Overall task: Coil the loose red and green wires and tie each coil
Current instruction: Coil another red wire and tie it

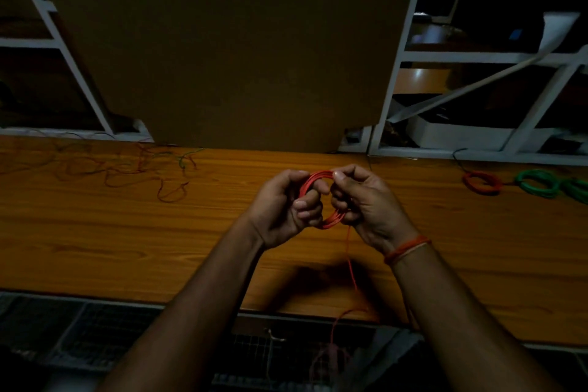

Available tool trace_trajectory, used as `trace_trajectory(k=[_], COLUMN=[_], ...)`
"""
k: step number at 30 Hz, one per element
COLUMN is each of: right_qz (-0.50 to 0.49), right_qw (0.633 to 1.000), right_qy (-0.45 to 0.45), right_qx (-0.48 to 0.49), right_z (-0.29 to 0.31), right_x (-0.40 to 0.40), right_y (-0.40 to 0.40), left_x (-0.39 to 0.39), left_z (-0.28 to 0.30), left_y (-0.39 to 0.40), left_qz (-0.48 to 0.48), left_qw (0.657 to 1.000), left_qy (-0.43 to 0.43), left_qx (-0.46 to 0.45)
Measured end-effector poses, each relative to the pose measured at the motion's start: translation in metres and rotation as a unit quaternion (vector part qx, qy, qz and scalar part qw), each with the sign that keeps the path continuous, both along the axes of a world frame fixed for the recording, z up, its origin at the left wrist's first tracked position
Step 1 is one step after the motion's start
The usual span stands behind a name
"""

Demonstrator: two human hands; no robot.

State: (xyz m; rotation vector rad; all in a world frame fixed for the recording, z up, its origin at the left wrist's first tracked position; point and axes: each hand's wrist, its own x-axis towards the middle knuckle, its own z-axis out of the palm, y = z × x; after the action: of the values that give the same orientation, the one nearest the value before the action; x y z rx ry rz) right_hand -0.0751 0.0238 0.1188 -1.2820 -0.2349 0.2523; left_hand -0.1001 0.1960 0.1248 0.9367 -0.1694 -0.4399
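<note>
A big brown board (pixel 229 41) stands at the back of my long wooden table (pixel 127 232). White metal racks (pixel 477 57) stand on both sides of the board.

Far off on the left side of the table lies a messy heap of loose wires (pixel 105 165), thin red ones and green ones all mixed up. They still need to be coiled. Far off on the right side lie coils that look done: one red coil (pixel 482 182) and, just beside it, green coils (pixel 541 183). I cannot tell from here how they are tied.

In the middle, above the table, I hold a red wire coil (pixel 321 200) between my two hands. My left hand (pixel 286 207) grips the left side of the ring, with my fingers curled round it. My right hand (pixel 362 200) pinches the top of the ring with my thumb, and my other fingers curl round the right side. I wear an orange thread band (pixel 407 248) on that wrist.

A loose red tail (pixel 350 261) hangs down from the bottom of the coil, runs over the front edge of the table and drops out of sight below.

I think I am near the end of coiling this red wire, or just starting to tie it. Next I think I should keep the ring tight in my left hand so the loops do not spring apart. Then my right hand can pull up the tail and wrap it round the loops to tie them.
</note>
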Motion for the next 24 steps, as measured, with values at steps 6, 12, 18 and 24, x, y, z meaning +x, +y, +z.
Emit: trace_trajectory(k=[6, 12, 18, 24], right_qz=[0.007, 0.03, -0.001, -0.068], right_qw=[0.999, 0.989, 0.965, 0.928], right_qy=[-0.027, -0.022, -0.048, -0.183], right_qx=[-0.021, -0.141, -0.257, -0.317], right_z=[-0.004, -0.015, -0.037, -0.032], right_x=[0.014, 0.015, 0.004, 0.001], right_y=[-0.026, -0.059, -0.106, -0.113], left_x=[0.016, 0.027, 0.036, 0.037], left_z=[-0.011, -0.014, -0.012, -0.017], left_y=[-0.026, -0.033, -0.004, -0.012], left_qz=[0.0, 0.069, 0.212, 0.272], left_qw=[0.996, 0.975, 0.939, 0.924], left_qy=[0.055, 0.095, 0.1, 0.088], left_qx=[-0.072, -0.187, -0.252, -0.253])
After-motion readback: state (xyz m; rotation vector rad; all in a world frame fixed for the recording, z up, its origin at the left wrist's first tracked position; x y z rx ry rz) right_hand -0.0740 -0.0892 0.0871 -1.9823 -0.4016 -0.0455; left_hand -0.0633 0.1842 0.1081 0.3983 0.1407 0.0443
